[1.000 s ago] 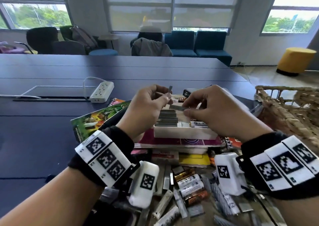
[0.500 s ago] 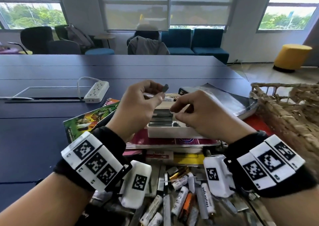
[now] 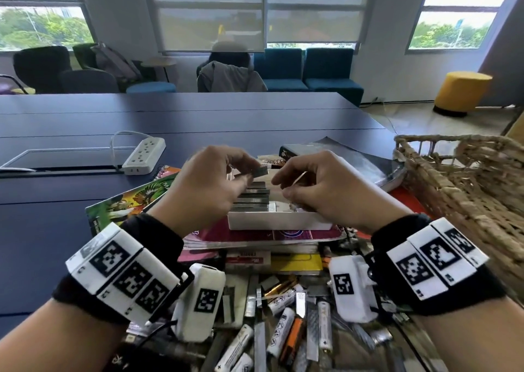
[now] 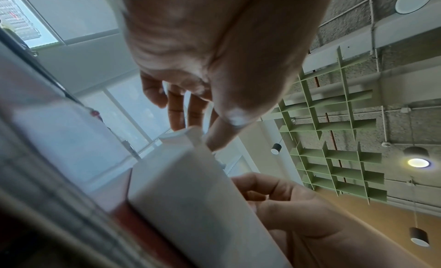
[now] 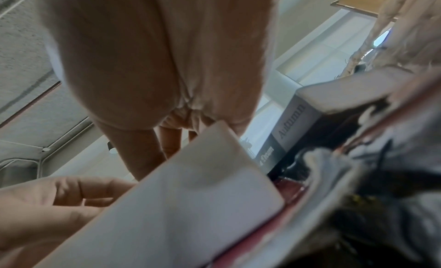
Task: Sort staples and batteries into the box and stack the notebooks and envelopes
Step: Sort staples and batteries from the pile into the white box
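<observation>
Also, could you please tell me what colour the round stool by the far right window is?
The stool is mustard yellow with a dark base; the head view shows it best.

Bright daylight from the windows [image 3: 312, 11], wide-angle bending at edges, both wrist views softly blurred.

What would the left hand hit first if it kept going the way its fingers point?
Probably the right hand. The left hand pinches a staple strip above the box, fingers aimed across at it. Depth between them is unclear, so they may pass.
</observation>
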`<action>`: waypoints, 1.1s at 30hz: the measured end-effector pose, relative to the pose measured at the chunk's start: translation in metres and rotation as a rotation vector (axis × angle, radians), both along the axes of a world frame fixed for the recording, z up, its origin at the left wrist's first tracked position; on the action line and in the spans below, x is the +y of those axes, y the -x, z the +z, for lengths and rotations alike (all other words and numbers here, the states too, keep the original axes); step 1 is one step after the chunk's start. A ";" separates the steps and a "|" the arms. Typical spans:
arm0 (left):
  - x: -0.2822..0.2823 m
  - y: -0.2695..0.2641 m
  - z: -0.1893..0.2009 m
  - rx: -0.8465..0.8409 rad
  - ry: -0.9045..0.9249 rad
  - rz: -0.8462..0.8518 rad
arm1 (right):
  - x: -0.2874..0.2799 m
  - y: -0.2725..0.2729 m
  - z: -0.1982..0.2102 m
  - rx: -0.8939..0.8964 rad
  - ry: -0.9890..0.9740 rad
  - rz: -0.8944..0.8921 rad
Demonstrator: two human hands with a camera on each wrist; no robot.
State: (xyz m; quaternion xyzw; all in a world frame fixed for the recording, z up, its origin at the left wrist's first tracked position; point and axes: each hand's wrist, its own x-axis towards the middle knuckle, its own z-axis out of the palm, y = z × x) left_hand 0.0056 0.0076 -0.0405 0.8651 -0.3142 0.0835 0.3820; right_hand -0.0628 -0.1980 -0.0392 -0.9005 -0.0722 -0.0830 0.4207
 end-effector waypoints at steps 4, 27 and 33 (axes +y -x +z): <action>0.001 0.000 0.000 -0.030 -0.031 0.016 | -0.001 0.002 -0.001 0.005 -0.005 0.010; -0.002 0.007 0.005 -0.047 -0.161 0.081 | 0.000 0.003 -0.004 -0.040 0.060 0.016; -0.002 0.012 0.008 -0.065 -0.138 0.056 | 0.001 0.002 -0.006 -0.039 0.082 0.013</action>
